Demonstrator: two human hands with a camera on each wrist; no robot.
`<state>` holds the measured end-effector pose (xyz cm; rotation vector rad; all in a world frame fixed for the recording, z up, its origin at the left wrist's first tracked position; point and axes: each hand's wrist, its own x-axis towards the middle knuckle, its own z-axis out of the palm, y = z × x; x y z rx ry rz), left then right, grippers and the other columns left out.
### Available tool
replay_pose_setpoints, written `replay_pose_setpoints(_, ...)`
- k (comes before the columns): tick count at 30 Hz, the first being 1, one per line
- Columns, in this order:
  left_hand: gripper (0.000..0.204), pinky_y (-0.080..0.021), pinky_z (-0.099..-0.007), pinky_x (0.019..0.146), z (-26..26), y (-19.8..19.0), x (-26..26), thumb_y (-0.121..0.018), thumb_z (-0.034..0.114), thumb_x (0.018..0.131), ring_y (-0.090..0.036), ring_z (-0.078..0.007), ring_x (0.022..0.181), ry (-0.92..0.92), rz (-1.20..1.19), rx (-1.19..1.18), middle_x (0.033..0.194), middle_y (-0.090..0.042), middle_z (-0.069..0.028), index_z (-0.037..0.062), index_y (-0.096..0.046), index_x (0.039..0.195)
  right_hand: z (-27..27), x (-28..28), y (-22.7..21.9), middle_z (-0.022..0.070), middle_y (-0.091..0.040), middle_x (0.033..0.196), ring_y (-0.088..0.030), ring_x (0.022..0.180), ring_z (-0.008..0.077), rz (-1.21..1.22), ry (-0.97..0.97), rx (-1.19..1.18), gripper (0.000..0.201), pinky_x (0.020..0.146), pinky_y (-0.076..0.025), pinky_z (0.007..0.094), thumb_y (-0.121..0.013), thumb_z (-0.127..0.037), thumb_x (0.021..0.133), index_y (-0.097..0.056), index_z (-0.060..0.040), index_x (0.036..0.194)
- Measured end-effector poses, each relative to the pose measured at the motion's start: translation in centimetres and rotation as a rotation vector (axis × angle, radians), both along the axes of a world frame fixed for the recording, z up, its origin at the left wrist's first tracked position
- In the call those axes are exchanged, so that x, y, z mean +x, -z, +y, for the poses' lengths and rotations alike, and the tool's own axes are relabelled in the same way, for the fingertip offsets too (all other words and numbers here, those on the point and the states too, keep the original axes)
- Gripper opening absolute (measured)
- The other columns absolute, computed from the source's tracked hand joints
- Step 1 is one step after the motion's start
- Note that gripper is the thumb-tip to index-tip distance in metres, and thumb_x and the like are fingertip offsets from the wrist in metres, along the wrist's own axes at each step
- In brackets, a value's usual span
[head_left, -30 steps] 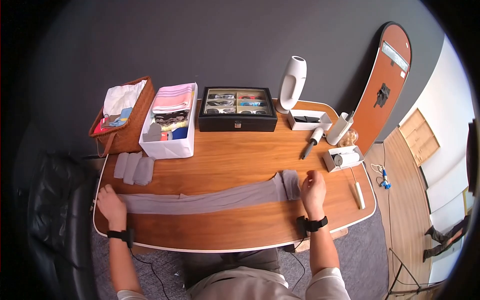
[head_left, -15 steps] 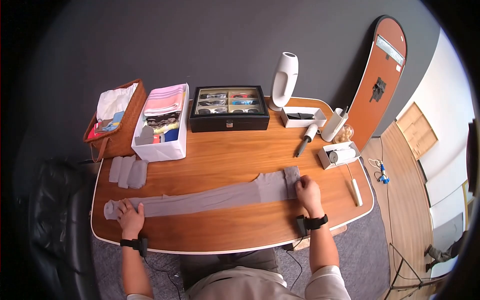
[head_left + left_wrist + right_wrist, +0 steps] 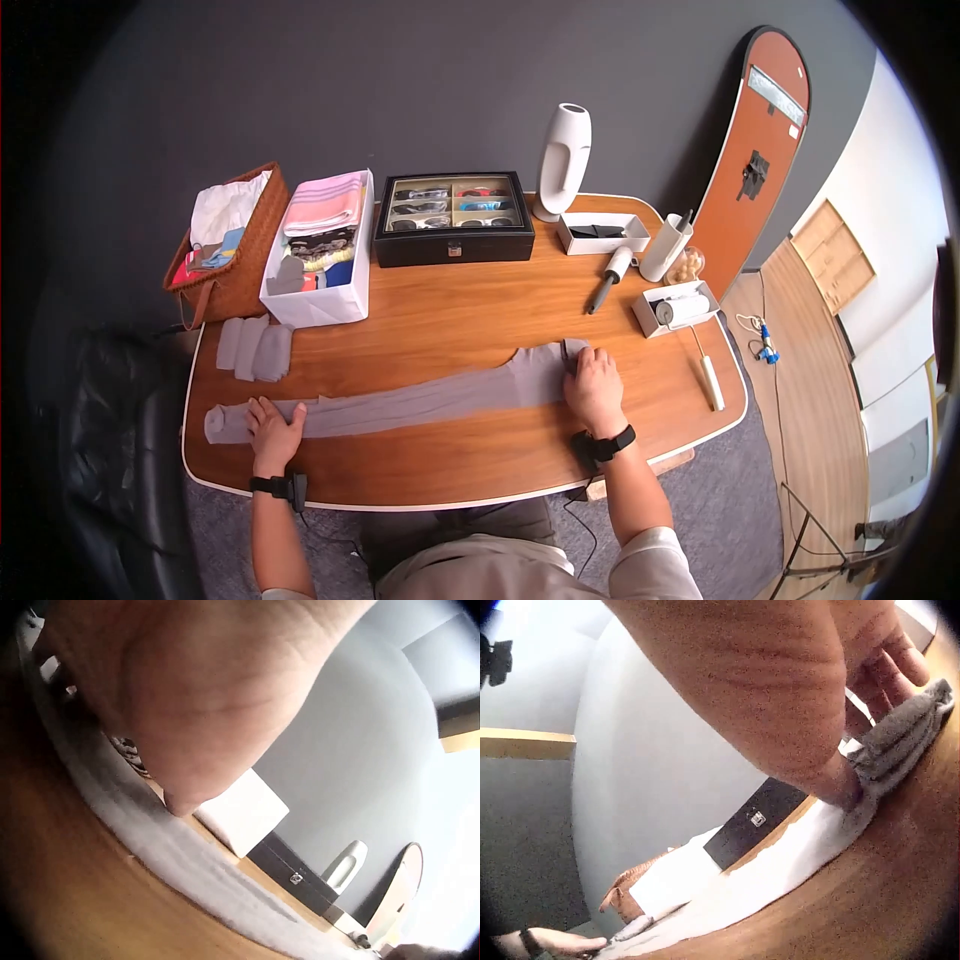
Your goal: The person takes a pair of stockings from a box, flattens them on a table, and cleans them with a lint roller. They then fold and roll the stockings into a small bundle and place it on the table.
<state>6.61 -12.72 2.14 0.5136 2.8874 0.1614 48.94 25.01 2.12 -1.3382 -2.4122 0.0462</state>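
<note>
A pair of grey tights (image 3: 430,402), laid lengthwise as a long narrow strip, stretches across the front of the table. My left hand (image 3: 275,432) rests on its narrow left end, fingers spread flat and thumb out to the side. At the wider right end, my right hand (image 3: 596,392) grips the folded-over edge. The right wrist view shows this thick grey fold (image 3: 904,735) between the thumb and the curled fingers, just above the wood. Several small folded grey pieces (image 3: 254,348) lie side by side beyond the left hand.
Along the back stand a wicker basket (image 3: 262,235) of cloth, a white bin (image 3: 325,308) of folded textiles, a black glasses case (image 3: 480,248) and a white vase (image 3: 565,165). To the right are a lint roller (image 3: 612,278), white boxes (image 3: 655,318) and a white stick (image 3: 711,383).
My left hand has come onto the tights from the far left end and flattened there. My right hand has taken hold of the right end and moved left, turning the end over.
</note>
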Motion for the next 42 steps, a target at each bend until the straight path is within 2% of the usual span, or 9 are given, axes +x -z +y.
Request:
replay_pose_setpoints(9, 0.109, -0.017, -0.0729, 0.131, -0.6, 0.6, -0.5, -0.051, 0.072, 0.106, -0.009, -0.0529, 0.169, -0.029, -0.009, -0.022, 0.184, -0.010, -0.0292, -0.0074, -0.019, 0.174, 4.5, 6.0, 0.0, 0.0264, -0.078, 0.095, -0.076, 0.091, 0.0482, 0.241, 0.107, -0.262, 0.025, 0.082, -0.061, 0.0574, -0.067, -0.028, 0.102, -0.073, -0.0035, 0.098)
replay_pose_setpoints(15, 0.109, -0.016, -0.0733, 0.131, -0.5, 0.6, -0.4, -0.051, 0.072, 0.106, -0.009, -0.0529, 0.169, -0.037, -0.009, -0.023, 0.184, -0.011, -0.0292, -0.0073, -0.020, 0.174, 4.0, 7.7, -0.8, 0.0172, -0.077, 0.099, -0.075, 0.088, 0.0372, 0.315, 0.143, 0.042, 0.018, 0.080, -0.060, 0.0478, -0.074, -0.019, 0.097, -0.074, -0.0033, 0.107)
replay_pose_setpoints(19, 0.108, -0.016, -0.0736, 0.131, -0.4, 0.2, -0.1, -0.051, 0.071, 0.106, -0.008, -0.0531, 0.169, -0.038, -0.007, -0.027, 0.184, -0.011, -0.0292, -0.0076, -0.020, 0.174, -0.1, 4.4, -3.0, 0.0187, -0.068, 0.111, -0.067, 0.104, 0.0401, 0.281, -0.135, 0.061, 0.044, 0.091, -0.055, 0.0503, -0.088, -0.031, 0.087, -0.069, -0.0062, 0.118)
replay_pose_setpoints(21, 0.108, -0.016, -0.0737, 0.131, -0.4, 0.3, -0.1, -0.052, 0.071, 0.106, -0.009, -0.0530, 0.169, -0.036, -0.003, -0.024, 0.184, -0.011, -0.0288, -0.0074, -0.020, 0.174, -2.2, 2.8, -4.2, 0.0191, -0.066, 0.121, -0.063, 0.114, 0.0417, 0.077, -0.082, 0.033, 0.053, 0.096, -0.051, 0.0528, -0.089, -0.040, 0.085, -0.070, -0.0067, 0.121)
replay_pose_setpoints(26, 0.107, -0.016, -0.0738, 0.131, -0.8, 0.5, -0.3, -0.053, 0.070, 0.106, -0.009, -0.0529, 0.169, -0.043, 0.005, -0.028, 0.184, -0.011, -0.0272, -0.0069, -0.021, 0.174, -0.1, 3.6, -0.2, 0.0166, -0.069, 0.124, -0.065, 0.115, 0.0421, 0.019, -0.001, 0.132, 0.027, 0.097, -0.051, 0.0560, -0.078, -0.029, 0.092, -0.074, -0.0096, 0.110)
replay_pose_setpoints(32, 0.106, -0.016, -0.0727, 0.131, -0.7, 0.8, -0.4, -0.050, 0.072, 0.107, -0.010, -0.0524, 0.169, -0.038, 0.012, -0.037, 0.185, -0.011, -0.0265, -0.0041, -0.021, 0.174, 4.0, 8.6, 0.7, 0.0175, -0.071, 0.113, -0.067, 0.110, 0.0431, 0.144, 0.258, -0.039, 0.014, 0.094, -0.054, 0.0546, -0.073, -0.019, 0.095, -0.073, -0.0088, 0.104)
replay_pose_setpoints(35, 0.107, -0.015, -0.0727, 0.131, -0.7, 1.0, -0.3, -0.050, 0.073, 0.106, -0.010, -0.0521, 0.169, -0.039, 0.012, -0.036, 0.185, -0.011, -0.0262, -0.0040, -0.021, 0.175, 2.6, 8.1, -1.1, 0.0172, -0.070, 0.106, -0.066, 0.108, 0.0425, 0.282, 0.192, 0.256, 0.012, 0.094, -0.053, 0.0535, -0.074, -0.011, 0.093, -0.070, -0.0071, 0.104)
replay_pose_setpoints(39, 0.107, -0.015, -0.0727, 0.131, -0.6, 0.8, -0.3, -0.050, 0.073, 0.106, -0.009, -0.0518, 0.169, -0.043, 0.007, -0.039, 0.185, -0.010, -0.0258, -0.0040, -0.021, 0.175, 0.7, 5.5, -2.9, 0.0167, -0.069, 0.116, -0.063, 0.109, 0.0411, 0.372, -0.218, 0.128, 0.023, 0.096, -0.051, 0.0537, -0.071, -0.001, 0.092, -0.068, -0.0058, 0.114)
replay_pose_setpoints(42, 0.107, -0.015, -0.0725, 0.132, -0.8, 1.1, -0.6, -0.050, 0.073, 0.106, -0.009, -0.0514, 0.169, -0.037, 0.010, -0.037, 0.185, -0.010, -0.0255, -0.0039, -0.021, 0.175, -0.5, 3.8, -3.0, 0.0192, -0.068, 0.139, -0.062, 0.127, 0.0420, 0.209, -0.314, 0.012, 0.042, 0.108, -0.051, 0.0513, -0.073, -0.008, 0.095, -0.067, -0.0054, 0.136)
